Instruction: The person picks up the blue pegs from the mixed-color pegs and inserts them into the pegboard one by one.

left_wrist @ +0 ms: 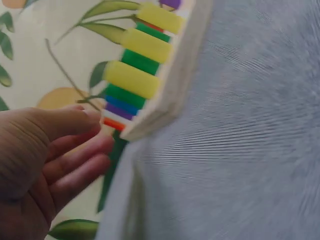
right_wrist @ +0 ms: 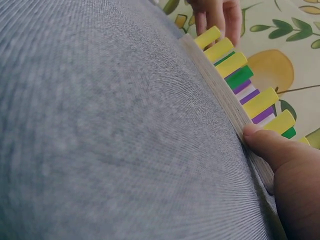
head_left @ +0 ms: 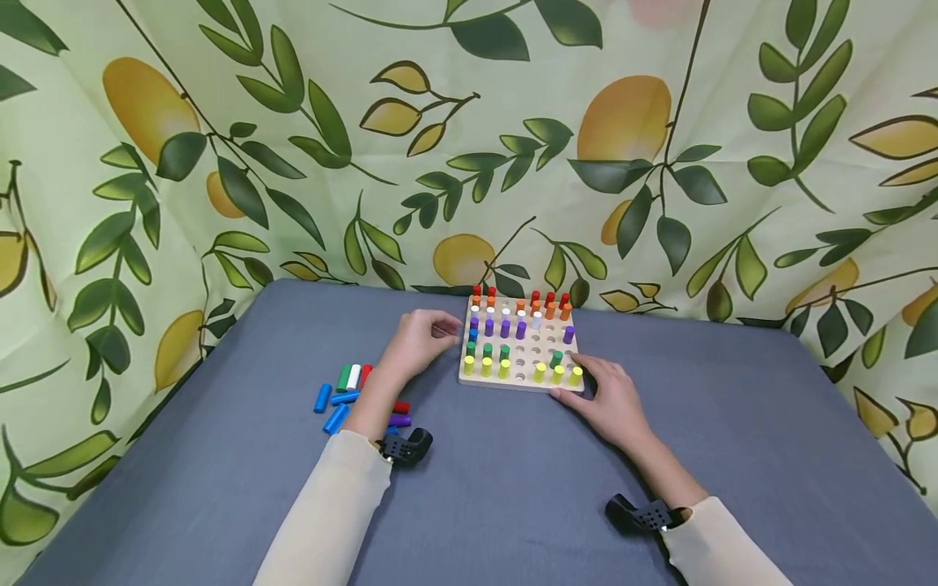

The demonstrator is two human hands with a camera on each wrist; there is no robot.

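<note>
The right hand [head_left: 607, 400] has its grip on the near right corner of a wooden pegboard [head_left: 506, 383], thumb against the near edge. The left hand [head_left: 418, 346], fingers loosely bent and seemingly empty, is just beside the board's left edge. Coloured pegs [head_left: 505, 329] stand in rows (yellow nearest, red farthest). The board sits on the far part of a grey worktop [head_left: 498, 488], loose pegs [head_left: 337, 418] lying to its left; beyond hangs leaf-patterned fabric [head_left: 513, 106].

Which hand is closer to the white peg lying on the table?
Left. The left hand is by the left edge of the pegboard, a little right of the white peg. The right hand is farther right, at the board's near right corner.
</note>
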